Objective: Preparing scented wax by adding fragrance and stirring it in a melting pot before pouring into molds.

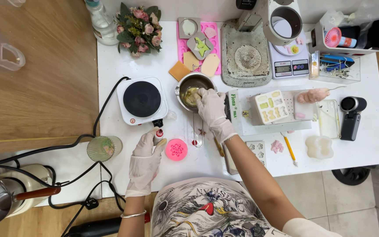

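Left hand (145, 151), gloved, is closed around a small red-tipped bottle (158, 133) near the hotplate (142, 99); light, likely slippery, best gripped mid-body. Right hand (211, 107) reaches into the steel melting pot (192, 90) mid-worktop, its grip unclear; the liquid contents could spill, so handle by the wire handle (197, 129).

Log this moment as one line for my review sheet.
left hand: holds small red-capped bottle by pink round mould | right hand: reaching into metal pot | hot plate: bare
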